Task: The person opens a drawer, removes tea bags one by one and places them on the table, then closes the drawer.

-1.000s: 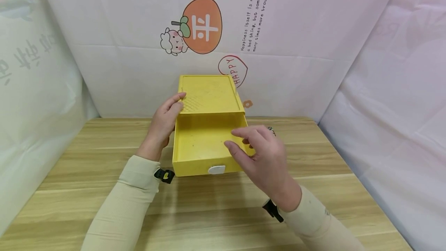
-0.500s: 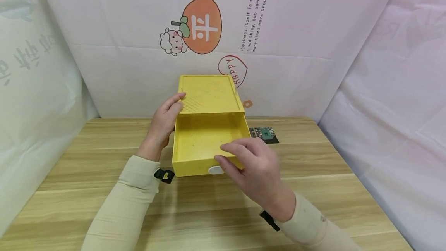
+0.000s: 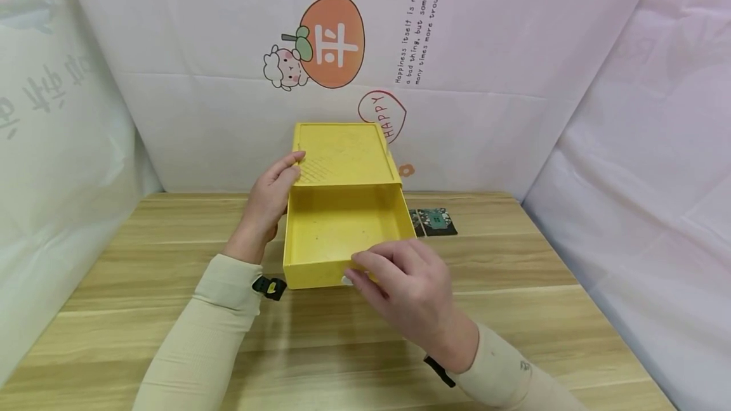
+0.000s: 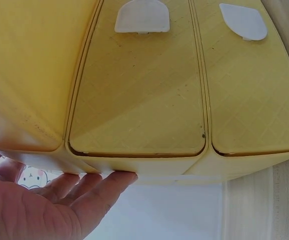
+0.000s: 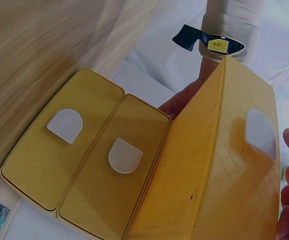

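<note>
Drawer unit, yellow, was seen at the centre of the head view, with its top drawer extended toward the lower edge of the frame. The left side wall was steadied by the left hand, its fingers laid nearly straight against the surface rather than wrapped around it. The right hand was held by the drawer front, below centre; nothing was grasped, and in the right wrist view its loosely bent fingers were set apart from the white tab. Thin plastic was suggested: probably light, stiff and smooth, liable to slide on the wooden table if unbraced. The tab was judged the drawer's best hold, both side walls the unit's.
</note>
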`<state>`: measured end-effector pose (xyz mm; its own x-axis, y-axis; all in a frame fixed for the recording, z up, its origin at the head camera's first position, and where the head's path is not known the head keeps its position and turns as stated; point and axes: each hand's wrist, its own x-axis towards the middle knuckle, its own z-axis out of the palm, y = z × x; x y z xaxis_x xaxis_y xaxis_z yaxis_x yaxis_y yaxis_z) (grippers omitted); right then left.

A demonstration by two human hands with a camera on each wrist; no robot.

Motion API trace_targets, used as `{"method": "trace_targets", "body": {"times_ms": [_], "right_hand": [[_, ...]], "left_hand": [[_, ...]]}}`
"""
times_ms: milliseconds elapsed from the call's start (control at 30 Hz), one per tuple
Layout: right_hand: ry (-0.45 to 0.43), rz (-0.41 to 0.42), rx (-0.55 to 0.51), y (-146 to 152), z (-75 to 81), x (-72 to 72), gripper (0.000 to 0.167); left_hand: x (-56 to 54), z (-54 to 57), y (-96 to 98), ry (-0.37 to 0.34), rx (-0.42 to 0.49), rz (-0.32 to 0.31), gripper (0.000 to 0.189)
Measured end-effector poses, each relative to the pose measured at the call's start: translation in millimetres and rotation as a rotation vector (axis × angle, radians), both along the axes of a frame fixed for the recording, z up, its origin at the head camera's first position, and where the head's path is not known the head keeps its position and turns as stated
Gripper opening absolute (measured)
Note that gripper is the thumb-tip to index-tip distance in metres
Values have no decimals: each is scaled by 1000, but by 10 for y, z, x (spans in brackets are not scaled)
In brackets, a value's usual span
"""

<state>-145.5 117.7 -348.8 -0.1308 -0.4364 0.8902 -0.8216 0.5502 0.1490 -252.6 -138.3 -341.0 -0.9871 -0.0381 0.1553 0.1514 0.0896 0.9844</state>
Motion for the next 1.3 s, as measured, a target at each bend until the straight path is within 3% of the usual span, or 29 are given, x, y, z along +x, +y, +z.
{"method": "trace_targets", "body": {"times_ms": [567, 900, 1300], "right_hand": [[153, -25, 21, -43, -72, 42, 17], [132, -39, 30, -58, -129, 54, 14], [15, -55, 88, -35, -188, 71, 10]], "left_hand": [[-4, 3, -7, 1, 3, -5, 47], [-11, -4, 3, 6, -7, -1, 48], [4, -1, -5, 4, 4, -14, 47]]}}
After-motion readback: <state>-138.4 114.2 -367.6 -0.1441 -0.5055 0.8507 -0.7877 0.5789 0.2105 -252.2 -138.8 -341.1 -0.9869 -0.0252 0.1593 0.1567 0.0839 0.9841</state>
